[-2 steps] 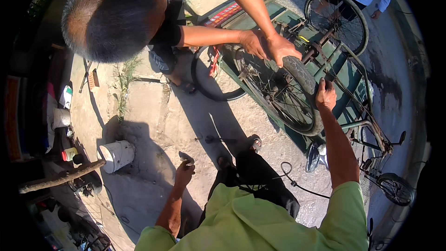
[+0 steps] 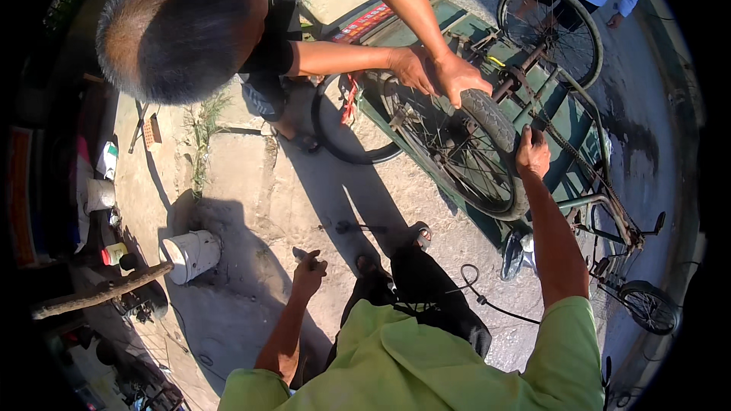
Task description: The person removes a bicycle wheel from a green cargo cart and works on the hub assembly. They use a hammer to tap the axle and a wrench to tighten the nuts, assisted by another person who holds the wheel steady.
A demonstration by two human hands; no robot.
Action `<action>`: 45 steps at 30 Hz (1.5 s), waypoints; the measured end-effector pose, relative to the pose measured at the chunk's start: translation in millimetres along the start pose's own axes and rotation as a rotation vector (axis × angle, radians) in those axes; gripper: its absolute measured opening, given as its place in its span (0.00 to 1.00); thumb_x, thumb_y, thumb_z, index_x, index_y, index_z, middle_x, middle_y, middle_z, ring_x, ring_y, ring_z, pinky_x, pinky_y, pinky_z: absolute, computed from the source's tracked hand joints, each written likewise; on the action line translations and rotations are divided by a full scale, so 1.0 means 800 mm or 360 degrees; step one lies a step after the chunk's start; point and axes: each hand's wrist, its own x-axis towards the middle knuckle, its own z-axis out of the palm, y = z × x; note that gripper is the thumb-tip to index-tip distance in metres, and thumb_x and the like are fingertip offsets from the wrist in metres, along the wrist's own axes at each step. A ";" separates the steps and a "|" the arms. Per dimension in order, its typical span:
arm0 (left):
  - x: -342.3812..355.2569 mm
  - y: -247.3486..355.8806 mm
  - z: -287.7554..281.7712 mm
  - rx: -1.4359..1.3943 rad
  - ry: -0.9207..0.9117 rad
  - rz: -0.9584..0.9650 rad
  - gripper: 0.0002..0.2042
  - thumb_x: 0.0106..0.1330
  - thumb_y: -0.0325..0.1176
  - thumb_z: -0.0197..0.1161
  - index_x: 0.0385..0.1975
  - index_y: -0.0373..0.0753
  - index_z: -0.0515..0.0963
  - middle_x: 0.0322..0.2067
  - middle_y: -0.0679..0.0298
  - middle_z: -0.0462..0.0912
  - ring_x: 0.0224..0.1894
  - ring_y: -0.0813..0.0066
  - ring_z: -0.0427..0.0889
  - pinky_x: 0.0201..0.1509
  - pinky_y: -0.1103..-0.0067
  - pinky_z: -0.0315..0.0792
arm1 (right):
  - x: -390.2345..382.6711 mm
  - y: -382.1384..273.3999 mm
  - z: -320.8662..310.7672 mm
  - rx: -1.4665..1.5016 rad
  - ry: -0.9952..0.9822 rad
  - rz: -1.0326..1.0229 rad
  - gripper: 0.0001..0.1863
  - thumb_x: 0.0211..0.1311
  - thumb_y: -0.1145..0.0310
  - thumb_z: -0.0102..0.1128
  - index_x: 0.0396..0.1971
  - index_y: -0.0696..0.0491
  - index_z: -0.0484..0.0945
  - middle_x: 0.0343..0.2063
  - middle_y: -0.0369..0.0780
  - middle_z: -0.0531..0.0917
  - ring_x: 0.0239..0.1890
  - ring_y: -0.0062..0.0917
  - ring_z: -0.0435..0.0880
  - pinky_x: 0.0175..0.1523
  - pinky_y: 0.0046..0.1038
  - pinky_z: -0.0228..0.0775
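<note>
A spoked wheel with a black, treaded tyre stands out from an upturned green three-wheeled cart. My right hand grips the tyre's right side, fingers against the tread. Across from me, a person in dark clothes bends over the wheel, with both hands pressed on the top of the tyre. My left hand hangs low over the ground, away from the wheel. Its fingers are partly bent and apart, and I see nothing held in it.
Behind the wheel lies a loose black tyre by a red strip. A second cart wheel rises at the far right, near another person in a light shirt. A white bucket and a wooden pole are on the left. A black hose curls near my feet.
My left hand has turned slightly and its fingers have spread a little. My right hand and the other person's hands stay on the tyre, almost unmoved.
</note>
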 end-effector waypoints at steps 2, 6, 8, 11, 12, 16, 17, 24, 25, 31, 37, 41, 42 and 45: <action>0.017 0.128 0.069 0.0114 -0.0200 0.0313 0.24 0.65 0.32 0.61 0.62 0.41 0.69 0.32 0.62 0.83 0.32 0.77 0.81 0.39 0.77 0.75 | -0.001 -0.006 -0.007 0.0003 -0.0010 0.0005 0.28 0.61 0.38 0.46 0.44 0.46 0.82 0.41 0.47 0.85 0.48 0.46 0.81 0.52 0.42 0.71; -0.019 0.391 0.195 0.0132 -0.0662 0.0946 0.27 0.63 0.31 0.61 0.64 0.45 0.67 0.32 0.62 0.80 0.30 0.72 0.80 0.38 0.74 0.74 | 0.003 -0.004 -0.001 -0.0004 -0.0022 -0.0032 0.28 0.61 0.38 0.47 0.44 0.46 0.82 0.41 0.47 0.84 0.48 0.46 0.81 0.51 0.43 0.71; -0.068 0.490 0.257 0.0033 -0.0884 0.1532 0.26 0.61 0.33 0.63 0.62 0.45 0.68 0.32 0.60 0.79 0.30 0.68 0.80 0.38 0.70 0.74 | 0.003 -0.003 0.003 0.0016 -0.0053 -0.0053 0.29 0.61 0.38 0.47 0.43 0.47 0.81 0.41 0.48 0.84 0.48 0.47 0.81 0.50 0.44 0.70; -0.172 0.584 0.331 -0.0077 -0.1035 0.2437 0.25 0.59 0.36 0.65 0.58 0.44 0.71 0.32 0.58 0.79 0.30 0.61 0.81 0.38 0.64 0.74 | 0.006 0.016 0.003 0.0092 -0.0027 -0.0132 0.29 0.62 0.38 0.45 0.42 0.50 0.81 0.38 0.50 0.84 0.45 0.50 0.80 0.48 0.46 0.69; -0.190 0.601 0.347 -0.0046 -0.1026 0.2607 0.25 0.58 0.37 0.66 0.57 0.44 0.72 0.31 0.57 0.79 0.30 0.59 0.81 0.37 0.62 0.74 | 0.008 0.017 -0.001 0.0088 -0.0033 -0.0133 0.29 0.63 0.39 0.45 0.42 0.50 0.80 0.38 0.50 0.84 0.45 0.50 0.80 0.48 0.46 0.69; -0.115 0.594 0.360 0.0092 -0.0692 0.2349 0.24 0.59 0.37 0.66 0.56 0.43 0.72 0.30 0.58 0.79 0.28 0.57 0.81 0.35 0.66 0.76 | 0.006 0.030 0.001 0.0317 -0.0001 -0.0228 0.27 0.63 0.42 0.48 0.41 0.52 0.81 0.38 0.49 0.85 0.46 0.48 0.81 0.50 0.42 0.71; -0.086 0.584 0.348 0.0138 -0.0725 0.2091 0.23 0.61 0.34 0.65 0.57 0.43 0.72 0.30 0.60 0.79 0.29 0.63 0.79 0.35 0.69 0.75 | 0.003 0.033 0.029 0.0521 0.0034 -0.0346 0.26 0.63 0.43 0.49 0.42 0.51 0.81 0.38 0.48 0.85 0.46 0.47 0.82 0.50 0.41 0.71; 0.022 0.512 0.313 0.0029 -0.0782 0.1335 0.19 0.67 0.26 0.60 0.58 0.37 0.71 0.35 0.68 0.79 0.36 0.87 0.73 0.38 0.87 0.70 | 0.000 -0.007 -0.014 0.0249 -0.0166 -0.0080 0.22 0.63 0.45 0.51 0.42 0.47 0.81 0.37 0.44 0.86 0.44 0.43 0.83 0.50 0.39 0.73; 0.030 0.513 0.321 -0.0050 -0.0817 0.1304 0.19 0.67 0.26 0.60 0.58 0.36 0.71 0.35 0.68 0.79 0.36 0.88 0.73 0.38 0.87 0.70 | -0.001 -0.010 -0.017 0.0249 -0.0185 -0.0069 0.22 0.63 0.46 0.52 0.42 0.47 0.81 0.37 0.44 0.86 0.44 0.43 0.83 0.49 0.39 0.73; 0.058 0.570 0.369 0.0224 -0.0621 0.1554 0.19 0.63 0.28 0.61 0.55 0.39 0.72 0.27 0.60 0.76 0.26 0.75 0.75 0.31 0.78 0.72 | 0.004 -0.004 -0.018 0.0287 -0.0264 -0.0094 0.24 0.63 0.46 0.51 0.44 0.50 0.80 0.36 0.45 0.86 0.43 0.43 0.83 0.49 0.39 0.73; 0.115 0.580 0.424 0.0552 -0.0427 0.1704 0.15 0.62 0.34 0.61 0.50 0.44 0.77 0.30 0.57 0.83 0.33 0.58 0.84 0.39 0.69 0.76 | 0.008 0.002 -0.012 0.0369 -0.0337 -0.0096 0.24 0.62 0.46 0.51 0.46 0.50 0.79 0.36 0.45 0.86 0.43 0.43 0.84 0.49 0.39 0.73; 0.134 0.595 0.442 0.0845 -0.0169 0.1660 0.12 0.62 0.40 0.63 0.42 0.45 0.81 0.25 0.56 0.84 0.28 0.61 0.84 0.33 0.71 0.75 | 0.010 0.004 -0.012 0.0450 -0.0321 -0.0099 0.23 0.63 0.48 0.52 0.47 0.51 0.78 0.37 0.45 0.86 0.43 0.43 0.84 0.48 0.39 0.73; 0.135 0.599 0.444 0.0889 -0.0176 0.1609 0.12 0.62 0.41 0.63 0.41 0.45 0.81 0.25 0.56 0.84 0.27 0.60 0.84 0.32 0.70 0.75 | 0.011 0.003 -0.011 0.0459 -0.0324 -0.0101 0.22 0.63 0.50 0.52 0.47 0.51 0.78 0.36 0.45 0.86 0.42 0.43 0.84 0.48 0.39 0.73; 0.140 0.599 0.459 0.0926 -0.0003 0.1664 0.12 0.61 0.42 0.64 0.39 0.45 0.81 0.26 0.57 0.84 0.27 0.56 0.83 0.32 0.68 0.75 | 0.010 -0.002 -0.020 0.0465 -0.0401 -0.0096 0.21 0.63 0.50 0.53 0.46 0.51 0.78 0.36 0.44 0.86 0.42 0.42 0.84 0.48 0.40 0.73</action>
